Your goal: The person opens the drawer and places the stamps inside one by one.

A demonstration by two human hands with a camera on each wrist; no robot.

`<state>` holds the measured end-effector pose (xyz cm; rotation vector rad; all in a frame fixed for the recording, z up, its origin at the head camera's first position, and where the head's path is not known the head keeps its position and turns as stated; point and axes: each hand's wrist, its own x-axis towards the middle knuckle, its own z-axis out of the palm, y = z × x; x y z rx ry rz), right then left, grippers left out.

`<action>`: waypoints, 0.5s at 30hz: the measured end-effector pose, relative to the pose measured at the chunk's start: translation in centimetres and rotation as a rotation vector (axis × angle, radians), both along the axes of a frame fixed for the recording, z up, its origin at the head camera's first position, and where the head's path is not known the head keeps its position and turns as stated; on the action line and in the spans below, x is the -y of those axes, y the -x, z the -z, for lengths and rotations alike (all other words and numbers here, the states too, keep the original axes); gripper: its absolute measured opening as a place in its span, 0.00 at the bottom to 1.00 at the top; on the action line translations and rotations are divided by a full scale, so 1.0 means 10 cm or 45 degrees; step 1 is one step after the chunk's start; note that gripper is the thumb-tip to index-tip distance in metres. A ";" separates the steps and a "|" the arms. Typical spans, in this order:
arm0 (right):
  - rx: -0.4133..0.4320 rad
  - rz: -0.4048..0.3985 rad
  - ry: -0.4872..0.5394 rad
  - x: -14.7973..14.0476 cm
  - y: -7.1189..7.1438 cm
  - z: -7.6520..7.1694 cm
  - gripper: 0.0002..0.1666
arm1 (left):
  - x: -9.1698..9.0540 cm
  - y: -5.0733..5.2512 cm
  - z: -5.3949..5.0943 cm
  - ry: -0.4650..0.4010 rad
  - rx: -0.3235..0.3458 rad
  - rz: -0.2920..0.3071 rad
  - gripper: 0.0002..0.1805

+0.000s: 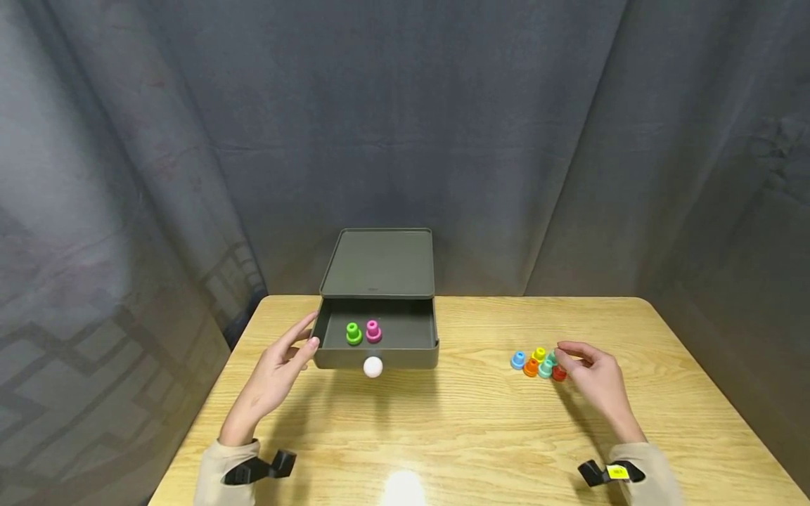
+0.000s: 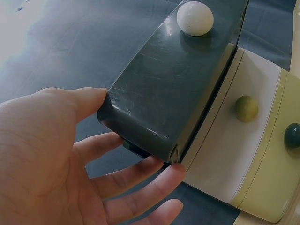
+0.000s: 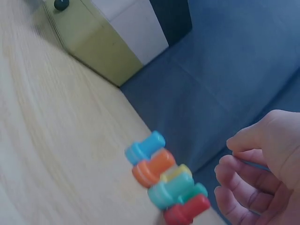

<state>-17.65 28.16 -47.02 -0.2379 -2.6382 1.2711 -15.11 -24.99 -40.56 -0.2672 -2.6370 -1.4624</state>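
Observation:
My left hand (image 1: 273, 379) is at the left front corner of a dark grey drawer (image 1: 405, 358), pulled out of a small chest. In the left wrist view its thumb touches one edge of the drawer's end, with loosely extended fingers along the other. A green peg (image 1: 354, 336) and a pink peg (image 1: 373, 333) stand inside. My right hand (image 1: 595, 376) hovers beside a cluster of stubby plastic pegs: blue (image 3: 145, 147), orange (image 3: 153, 168), yellow (image 3: 176, 172), two teal (image 3: 171, 191) and red (image 3: 186, 210). Its fingers are loosely bent, apart from the pegs, holding nothing visible.
The chest (image 1: 380, 263) has a flat grey top. Below the grey drawer are a white drawer (image 2: 225, 126) and a yellow-green one (image 2: 267, 159), both closed. A white round knob (image 1: 373, 367) sticks out in front. Grey curtains surround the wooden table (image 1: 481, 436).

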 end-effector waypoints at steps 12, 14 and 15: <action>0.151 -0.079 -0.006 -0.26 0.02 0.21 0.31 | 0.00 0.00 0.00 0.003 0.000 0.000 0.30; 0.165 -0.093 0.006 -0.27 0.03 0.24 0.30 | 0.00 0.00 0.00 0.001 0.005 0.000 0.30; 0.173 -0.102 0.008 -0.27 0.03 0.26 0.30 | 0.01 0.00 0.00 0.000 0.008 0.001 0.30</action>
